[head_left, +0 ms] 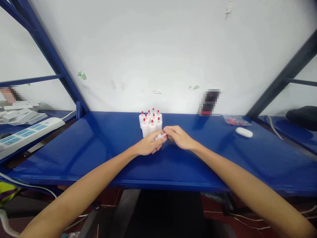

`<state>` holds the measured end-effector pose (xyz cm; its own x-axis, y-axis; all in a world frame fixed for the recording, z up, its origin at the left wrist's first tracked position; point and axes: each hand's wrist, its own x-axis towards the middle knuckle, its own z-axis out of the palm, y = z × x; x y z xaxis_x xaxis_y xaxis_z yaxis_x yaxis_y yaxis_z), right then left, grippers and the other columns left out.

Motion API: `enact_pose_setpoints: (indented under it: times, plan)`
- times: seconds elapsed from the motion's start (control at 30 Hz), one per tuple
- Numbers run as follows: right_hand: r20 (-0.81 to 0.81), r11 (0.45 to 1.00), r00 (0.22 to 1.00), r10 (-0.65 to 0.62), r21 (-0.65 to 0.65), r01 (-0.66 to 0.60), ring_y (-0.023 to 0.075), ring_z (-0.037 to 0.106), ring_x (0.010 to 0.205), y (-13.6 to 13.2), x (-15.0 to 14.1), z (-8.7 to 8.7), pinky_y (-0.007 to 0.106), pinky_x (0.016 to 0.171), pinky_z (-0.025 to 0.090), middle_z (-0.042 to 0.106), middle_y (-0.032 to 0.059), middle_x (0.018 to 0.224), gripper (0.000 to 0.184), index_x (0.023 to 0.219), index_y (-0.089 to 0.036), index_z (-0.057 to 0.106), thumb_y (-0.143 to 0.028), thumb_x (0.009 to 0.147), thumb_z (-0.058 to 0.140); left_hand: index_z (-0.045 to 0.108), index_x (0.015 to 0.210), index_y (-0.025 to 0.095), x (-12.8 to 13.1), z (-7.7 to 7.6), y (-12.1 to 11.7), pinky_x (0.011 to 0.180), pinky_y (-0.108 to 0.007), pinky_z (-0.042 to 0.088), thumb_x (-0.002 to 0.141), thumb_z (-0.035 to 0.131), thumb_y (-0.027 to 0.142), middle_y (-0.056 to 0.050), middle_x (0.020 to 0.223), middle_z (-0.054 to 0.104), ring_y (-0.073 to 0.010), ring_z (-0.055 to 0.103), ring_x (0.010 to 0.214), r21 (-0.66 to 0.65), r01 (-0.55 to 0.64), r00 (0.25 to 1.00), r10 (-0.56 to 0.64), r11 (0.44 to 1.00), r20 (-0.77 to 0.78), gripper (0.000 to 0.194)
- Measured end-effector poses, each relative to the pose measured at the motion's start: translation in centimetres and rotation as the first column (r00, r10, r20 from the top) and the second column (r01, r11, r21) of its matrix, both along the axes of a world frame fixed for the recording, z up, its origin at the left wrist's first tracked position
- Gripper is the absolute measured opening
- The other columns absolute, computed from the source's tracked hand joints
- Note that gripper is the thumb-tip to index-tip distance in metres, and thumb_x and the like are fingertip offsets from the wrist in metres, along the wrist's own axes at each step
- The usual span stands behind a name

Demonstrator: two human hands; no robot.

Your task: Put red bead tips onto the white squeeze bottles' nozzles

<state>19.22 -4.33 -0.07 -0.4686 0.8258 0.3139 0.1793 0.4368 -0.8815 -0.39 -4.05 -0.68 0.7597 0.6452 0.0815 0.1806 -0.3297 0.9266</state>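
Note:
My left hand is wrapped around a white squeeze bottle, tilted so that its pale nozzle points to the right. At the nozzle's end, the fingers of my right hand are pinched together; whatever sits between them is hidden. No red tip shows on the held bottle. Just behind my left hand, several white squeeze bottles with red tips stand upright in a tight cluster on the blue table.
To the right lie a clear bag of small red pieces and a white oval case. A blurred phone-like object leans on the wall. A power strip and white boxes sit left, beyond the blue frame post.

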Motion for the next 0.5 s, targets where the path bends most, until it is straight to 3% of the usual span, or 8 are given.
enact_pose_setpoints:
  times: [0.1, 0.17, 0.2, 0.27, 0.33, 0.4, 0.5]
  plan:
    - [-0.101, 0.994, 0.990, -0.097, -0.055, 0.091, 0.0098, 0.023, 0.046, 0.9, 1.3, 0.3, 0.026, 0.047, 0.024, 0.026, -0.0079, 0.052, 0.047, 0.065, -0.024, 0.030, -0.059, 0.096, 0.034, 0.050, 0.120, 0.018, 0.0, 0.4, -0.3, 0.040, -0.015, 0.037, 0.096, 0.047, 0.051, 0.007, 0.062, 0.049, -0.0055, 0.045, 0.043, -0.017, 0.059, 0.998, -0.059, 0.998, -0.038, 0.041]
    - [0.001, 0.982, 0.984, -0.180, 0.065, 0.180, 0.0104, 0.027, 0.050, 1.2, 2.4, 0.9, 0.026, 0.051, 0.026, 0.029, -0.0065, 0.055, 0.044, 0.064, -0.023, 0.030, -0.051, 0.098, 0.035, 0.052, 0.120, 0.018, -0.1, 0.5, -0.5, 0.041, -0.015, 0.037, 0.096, 0.047, 0.050, 0.007, 0.061, 0.049, -0.0053, 0.045, 0.044, -0.002, 0.073, 0.996, -0.073, 0.997, -0.043, 0.040]
    - [0.133, 0.972, 0.970, -0.203, 0.149, 0.183, 0.0110, 0.033, 0.054, 1.2, 3.0, 1.2, 0.026, 0.055, 0.029, 0.035, -0.0051, 0.059, 0.040, 0.065, -0.022, 0.034, -0.046, 0.097, 0.038, 0.053, 0.119, 0.018, 0.0, 0.5, -0.6, 0.042, -0.015, 0.037, 0.096, 0.047, 0.050, 0.007, 0.060, 0.048, -0.0051, 0.044, 0.043, 0.011, 0.065, 0.997, -0.064, 0.998, -0.041, 0.040]
    - [0.401, 0.961, 0.890, -0.218, 0.249, 0.124, 0.0119, 0.042, 0.061, 1.1, 3.6, 1.5, 0.026, 0.060, 0.031, 0.046, -0.0032, 0.066, 0.028, 0.073, -0.020, 0.045, -0.036, 0.095, 0.044, 0.054, 0.116, 0.017, 0.0, 0.5, -0.6, 0.042, -0.015, 0.037, 0.096, 0.047, 0.050, 0.007, 0.058, 0.048, -0.0050, 0.044, 0.042, 0.021, 0.035, 0.999, -0.034, 0.999, -0.034, 0.040]
    - [0.598, 0.969, 0.784, -0.168, 0.247, 0.019, 0.0122, 0.047, 0.063, 0.8, 3.6, 1.5, 0.026, 0.061, 0.031, 0.054, -0.0024, 0.070, 0.015, 0.081, -0.020, 0.052, -0.030, 0.092, 0.049, 0.053, 0.115, 0.016, 0.1, 0.3, -0.5, 0.042, -0.015, 0.036, 0.096, 0.046, 0.050, 0.007, 0.057, 0.049, -0.0054, 0.044, 0.041, 0.004, 0.018, 1.000, -0.018, 1.000, -0.012, 0.040]
    - [0.681, 0.976, 0.726, -0.096, 0.206, -0.065, 0.0118, 0.049, 0.062, 0.4, 3.2, 1.4, 0.025, 0.059, 0.031, 0.058, -0.0020, 0.071, 0.010, 0.084, -0.020, 0.056, -0.028, 0.089, 0.054, 0.053, 0.112, 0.016, 0.3, 0.1, -0.3, 0.040, -0.015, 0.035, 0.097, 0.044, 0.051, 0.007, 0.056, 0.049, -0.0059, 0.044, 0.040, -0.032, 0.016, 1.000, -0.015, 0.999, 0.025, 0.040]
    - [0.709, 0.979, 0.705, -0.009, 0.148, -0.137, 0.0112, 0.050, 0.058, 0.0, 2.6, 1.5, 0.024, 0.056, 0.032, 0.058, -0.0029, 0.067, 0.015, 0.079, -0.020, 0.058, -0.034, 0.086, 0.060, 0.053, 0.105, 0.015, 0.4, 0.0, -0.1, 0.038, -0.015, 0.033, 0.098, 0.041, 0.051, 0.007, 0.054, 0.049, -0.0066, 0.045, 0.038, -0.077, 0.009, 0.999, -0.005, 0.997, 0.052, 0.039]
